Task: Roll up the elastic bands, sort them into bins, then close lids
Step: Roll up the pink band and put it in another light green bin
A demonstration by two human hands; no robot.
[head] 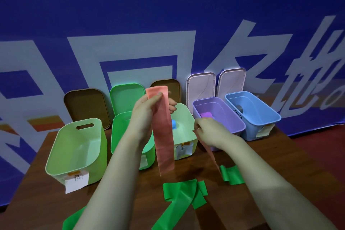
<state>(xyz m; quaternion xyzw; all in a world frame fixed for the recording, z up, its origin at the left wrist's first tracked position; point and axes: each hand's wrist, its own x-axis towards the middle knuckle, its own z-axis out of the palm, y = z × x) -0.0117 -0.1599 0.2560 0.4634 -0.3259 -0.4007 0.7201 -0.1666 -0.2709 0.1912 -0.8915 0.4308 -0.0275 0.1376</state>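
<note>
Pink band (163, 132), green bands (183, 191)

The left hand (147, 110) holds a pink band (163, 136) up by its top, and it hangs down flat. The right hand (211, 130) pinches a thin pink bit lower down, off to the side. Green bands (184, 192) lie loose on the brown table (46, 201). Behind them stand open bins: a light green bin (61, 155), a green bin (119, 136), a pale bin (186, 115) with a blue roll (174, 124) inside, a purple bin (229, 117) and a blue bin (261, 114). Lids (85, 106) lean on the blue wall (168, 5).

Pink band (163, 136) hangs unrolled; green bands (183, 191) lie loose.
</note>
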